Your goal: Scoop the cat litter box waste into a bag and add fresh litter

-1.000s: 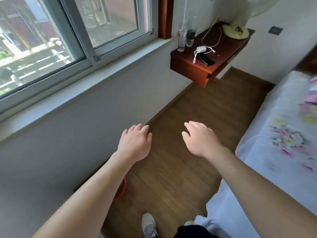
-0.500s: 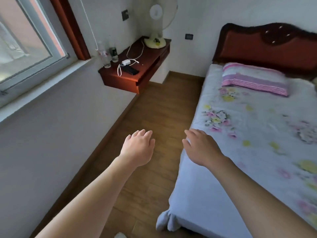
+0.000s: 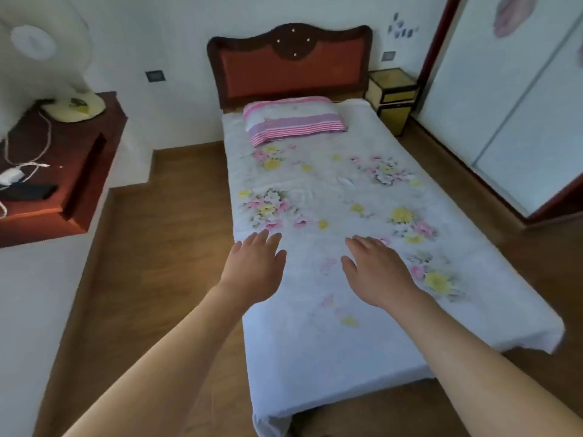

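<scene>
No litter box, scoop, bag or litter shows in the head view. My left hand [image 3: 254, 266] is held out palm down over the left edge of the bed, fingers apart, holding nothing. My right hand [image 3: 378, 272] is stretched out beside it over the flowered sheet, also open and empty. Both forearms reach in from the bottom of the frame.
A single bed [image 3: 331, 357] with a white flowered sheet and a striped pillow [image 3: 293, 123] fills the middle. A red wooden shelf [image 3: 72, 171] with a fan, cables and a dark phone juts out at the left. A yellow nightstand [image 3: 392, 96] and wardrobe doors [image 3: 520, 121] stand right. Wooden floor [image 3: 164, 247] runs along both sides.
The view has swung right, from the window and wall to the whole bed. Both hands stay held out, open and empty, in much the same pose.
</scene>
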A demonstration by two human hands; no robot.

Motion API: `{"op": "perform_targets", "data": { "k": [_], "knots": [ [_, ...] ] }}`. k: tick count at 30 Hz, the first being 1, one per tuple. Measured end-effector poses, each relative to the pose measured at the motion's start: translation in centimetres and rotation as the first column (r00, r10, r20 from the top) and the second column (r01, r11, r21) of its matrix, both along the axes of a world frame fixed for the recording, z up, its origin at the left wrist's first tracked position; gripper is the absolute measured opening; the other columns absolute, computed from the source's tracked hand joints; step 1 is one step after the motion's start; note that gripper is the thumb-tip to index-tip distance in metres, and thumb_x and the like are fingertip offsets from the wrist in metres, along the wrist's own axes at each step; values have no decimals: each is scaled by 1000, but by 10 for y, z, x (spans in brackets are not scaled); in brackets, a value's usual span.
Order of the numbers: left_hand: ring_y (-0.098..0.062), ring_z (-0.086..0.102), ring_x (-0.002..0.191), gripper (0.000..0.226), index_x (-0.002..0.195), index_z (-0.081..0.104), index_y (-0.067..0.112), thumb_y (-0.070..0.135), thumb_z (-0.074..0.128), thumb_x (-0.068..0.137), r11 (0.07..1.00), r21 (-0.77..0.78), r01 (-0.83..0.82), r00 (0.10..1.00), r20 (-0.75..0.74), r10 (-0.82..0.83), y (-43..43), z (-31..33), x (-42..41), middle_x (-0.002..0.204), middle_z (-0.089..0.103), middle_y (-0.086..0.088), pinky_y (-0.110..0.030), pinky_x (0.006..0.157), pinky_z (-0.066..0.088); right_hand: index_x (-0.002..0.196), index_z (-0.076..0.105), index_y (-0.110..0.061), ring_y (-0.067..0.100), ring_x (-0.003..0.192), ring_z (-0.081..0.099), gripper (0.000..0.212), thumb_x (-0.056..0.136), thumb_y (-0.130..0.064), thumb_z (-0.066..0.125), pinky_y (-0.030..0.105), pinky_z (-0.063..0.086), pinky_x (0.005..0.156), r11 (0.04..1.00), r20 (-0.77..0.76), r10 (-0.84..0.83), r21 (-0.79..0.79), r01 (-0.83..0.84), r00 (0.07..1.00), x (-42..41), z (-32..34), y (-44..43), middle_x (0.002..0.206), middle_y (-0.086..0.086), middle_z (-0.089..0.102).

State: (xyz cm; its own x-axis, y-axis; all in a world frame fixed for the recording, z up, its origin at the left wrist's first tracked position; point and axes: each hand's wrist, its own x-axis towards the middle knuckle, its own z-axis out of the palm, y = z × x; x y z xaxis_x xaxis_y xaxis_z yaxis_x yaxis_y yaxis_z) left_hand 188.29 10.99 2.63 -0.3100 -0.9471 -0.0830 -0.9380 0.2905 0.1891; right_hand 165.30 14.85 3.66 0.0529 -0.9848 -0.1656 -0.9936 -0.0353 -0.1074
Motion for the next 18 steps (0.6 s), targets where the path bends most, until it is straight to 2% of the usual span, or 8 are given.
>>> {"op": "perform_targets", "data": {
  "k": [3, 8, 14, 18],
  "knots": [
    [-26, 28, 146, 53, 153, 30, 20, 40, 28, 104, 990, 32, 134, 991, 17, -135, -16, -3, -47, 159, 31, -5, -46, 119, 24, 146, 34, -12, 26, 137, 35, 49, 104, -36, 28, 41, 35, 107, 993, -13, -120, -5, 120, 993, -42, -2, 14, 150, 5, 41],
    [-28, 31, 144, 51, 151, 32, 20, 40, 29, 104, 952, 24, 305, 951, 39, -306, -25, -4, -142, 156, 35, -6, -48, 118, 24, 149, 32, -14, 25, 139, 35, 52, 104, -38, 26, 41, 36, 109, 961, -8, -278, -10, 278, 961, -121, -6, 45, 153, 3, 39],
    [-27, 30, 144, 51, 151, 32, 20, 40, 28, 104, 899, -4, 437, 898, 52, -437, -17, -4, -270, 156, 34, -7, -47, 117, 24, 142, 43, -15, 25, 130, 45, 47, 103, -37, 27, 40, 42, 104, 919, -25, -392, -64, 390, 920, -232, -2, 77, 143, 4, 49],
    [-26, 29, 145, 51, 151, 31, 20, 40, 26, 104, 868, 2, 497, 867, 46, -497, -7, 0, -348, 157, 34, -6, -47, 118, 23, 134, 48, -15, 22, 115, 53, 45, 103, -38, 26, 37, 47, 95, 896, -62, -442, -88, 436, 895, -301, 4, 96, 127, 1, 57]
  ]
}}
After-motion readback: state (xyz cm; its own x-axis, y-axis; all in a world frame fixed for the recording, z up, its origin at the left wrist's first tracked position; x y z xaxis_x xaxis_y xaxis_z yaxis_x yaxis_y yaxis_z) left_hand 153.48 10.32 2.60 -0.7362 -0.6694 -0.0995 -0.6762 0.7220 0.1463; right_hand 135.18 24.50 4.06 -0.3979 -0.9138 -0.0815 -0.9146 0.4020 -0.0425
